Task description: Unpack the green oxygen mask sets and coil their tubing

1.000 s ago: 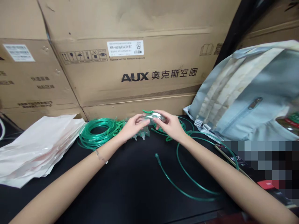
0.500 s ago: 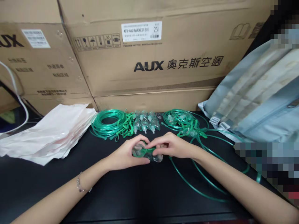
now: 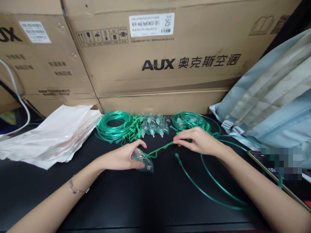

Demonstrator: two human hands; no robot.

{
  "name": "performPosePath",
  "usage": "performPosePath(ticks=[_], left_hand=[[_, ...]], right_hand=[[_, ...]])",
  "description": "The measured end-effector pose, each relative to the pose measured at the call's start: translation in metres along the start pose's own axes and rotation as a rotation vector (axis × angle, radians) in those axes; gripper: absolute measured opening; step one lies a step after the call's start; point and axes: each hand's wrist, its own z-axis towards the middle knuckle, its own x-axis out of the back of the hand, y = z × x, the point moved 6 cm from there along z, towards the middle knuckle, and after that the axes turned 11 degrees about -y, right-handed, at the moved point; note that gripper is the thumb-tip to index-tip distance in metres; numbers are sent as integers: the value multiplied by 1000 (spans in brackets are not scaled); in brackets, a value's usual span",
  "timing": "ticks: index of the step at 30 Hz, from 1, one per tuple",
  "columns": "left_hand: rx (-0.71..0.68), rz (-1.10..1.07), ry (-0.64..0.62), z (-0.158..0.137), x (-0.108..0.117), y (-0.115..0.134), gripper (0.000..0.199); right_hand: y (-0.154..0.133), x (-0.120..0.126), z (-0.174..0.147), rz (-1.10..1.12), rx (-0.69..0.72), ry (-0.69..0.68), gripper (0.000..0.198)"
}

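Note:
My left hand (image 3: 121,158) holds a clear oxygen mask (image 3: 145,162) down on the black table (image 3: 145,200). My right hand (image 3: 195,141) pinches the mask's green elastic strap (image 3: 160,149), which is stretched taut between the two hands. A long green tube (image 3: 206,191) runs from near the mask in a loop across the table to the right.
Behind the hands lie a coil of green tubing (image 3: 114,126), several clear masks (image 3: 153,124) and a second tangle of tubing with masks (image 3: 191,121). A pile of plastic bags (image 3: 48,136) lies left. Cardboard boxes (image 3: 157,55) stand behind. A grey backpack (image 3: 274,94) and a phone (image 3: 264,161) lie right.
Both hands brought the mask from the pile toward me. Now the right hand has moved away to the right, pulling the strap out straight while the left hand keeps the mask.

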Motion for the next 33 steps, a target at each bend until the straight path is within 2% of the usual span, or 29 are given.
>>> performPosePath(ticks=[5,9,11,13,15,17,19,23,27,29,33], left_hand=[[180,-157,-118,-3,-2,-10,44],[192,-160,-154,-3,-3,-12,47],[142,-111,-86,0,-2,-9,49],[63,-24,32,2,-1,-3,52],[-21,50,117,4,-4,5,52],[-74,75,137,6,-10,11,50],[-103,80,154,7,-15,14,45],[-152,100,311,6,-11,13,36],[-146,251,468,3,-5,12,41],[-146,333,498,3,-7,14,41],[-141,486,493,5,-15,17,40]], right_hand=[[2,5,-3,20,-6,-39,27],[3,-2,-1,39,-4,-99,28],[-4,-9,3,19,-3,-72,25],[-15,-15,9,-5,8,13,24],[-33,-21,14,-1,89,68,33],[-51,-30,18,15,204,37,34],[-61,-37,19,23,239,-15,25],[-51,-42,19,203,72,-50,17],[-32,-46,20,493,-134,-4,23],[-28,-48,22,530,-163,14,22],[-32,-46,25,534,-132,54,22]])
